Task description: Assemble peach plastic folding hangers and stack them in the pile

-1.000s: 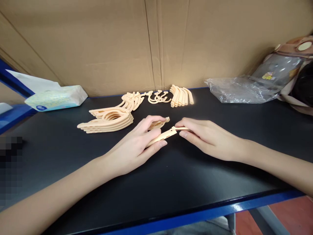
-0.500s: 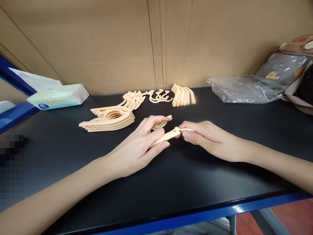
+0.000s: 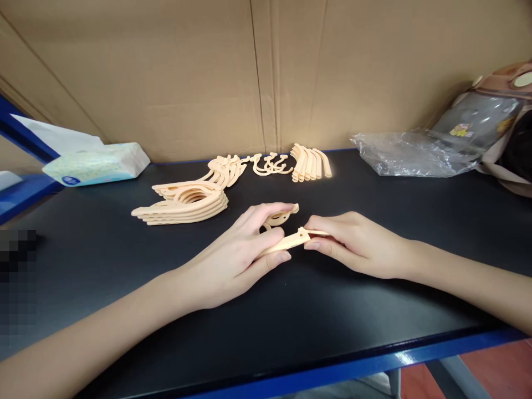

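Observation:
My left hand (image 3: 239,257) is closed around a peach plastic hanger body (image 3: 286,242), with its curved part showing past my fingertips. My right hand (image 3: 353,244) pinches a thin peach arm piece (image 3: 318,232) against the end of that body. Both hands rest low over the black table top (image 3: 291,321) near its middle. Behind them lies a stack of matching hanger bodies (image 3: 183,202), a few loose hooks (image 3: 272,163) and a row of straight arm pieces (image 3: 310,162).
A tissue pack (image 3: 93,163) lies at the back left by a blue shelf frame (image 3: 20,191). A crumpled clear plastic bag (image 3: 411,152) and a bag or bottle (image 3: 490,119) sit at the back right. A cardboard wall (image 3: 266,72) closes the back.
Both hands have shifted slightly toward me and to the right with the hanger parts still pressed together; the right fingers have tightened on the thin piece.

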Motion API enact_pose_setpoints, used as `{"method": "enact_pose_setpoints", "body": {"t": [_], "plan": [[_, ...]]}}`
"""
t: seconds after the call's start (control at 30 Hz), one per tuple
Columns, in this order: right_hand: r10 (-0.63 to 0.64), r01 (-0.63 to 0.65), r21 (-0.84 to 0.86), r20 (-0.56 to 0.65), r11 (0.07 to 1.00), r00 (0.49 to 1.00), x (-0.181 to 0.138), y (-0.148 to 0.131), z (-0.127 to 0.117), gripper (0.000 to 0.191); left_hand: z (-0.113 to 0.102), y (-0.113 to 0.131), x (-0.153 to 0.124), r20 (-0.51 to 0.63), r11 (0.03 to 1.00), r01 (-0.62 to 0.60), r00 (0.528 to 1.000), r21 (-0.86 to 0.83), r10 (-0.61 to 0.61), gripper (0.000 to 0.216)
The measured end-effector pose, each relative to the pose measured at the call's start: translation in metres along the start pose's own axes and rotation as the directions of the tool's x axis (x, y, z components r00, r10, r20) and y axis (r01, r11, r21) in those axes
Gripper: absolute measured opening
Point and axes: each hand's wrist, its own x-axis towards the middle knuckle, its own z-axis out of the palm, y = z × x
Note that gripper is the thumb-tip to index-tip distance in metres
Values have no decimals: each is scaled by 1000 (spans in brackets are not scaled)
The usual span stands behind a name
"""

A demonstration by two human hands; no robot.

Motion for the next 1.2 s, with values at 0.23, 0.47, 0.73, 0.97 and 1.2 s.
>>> {"method": "enact_pose_setpoints", "body": {"t": [0.23, 0.47, 0.73, 0.97, 1.2], "plan": [[1, 1, -67, 26, 998, 1000, -2, 2, 0, 26, 0, -1, 0, 2, 1000, -14, 1000, -3, 14, 27], [-22, 25, -224, 17, 974, 1000, -2, 2, 0, 28, 0, -2, 0, 19, 1000, -23, 1000, 1, 23, 26], [-59, 63, -397, 22, 916, 998, -4, 1, 0, 29, 1, -3, 0, 21, 1000, -23, 1000, 2, 23, 25], [-96, 97, -512, 28, 853, 995, -4, 0, 0, 33, 0, -4, 0, 40, 1000, -26, 999, 11, 26, 21], [-147, 111, -654, 1, 748, 989, -4, 0, 1, 40, -3, -3, 0, 69, 999, -22, 997, 36, 19, 25]]}}
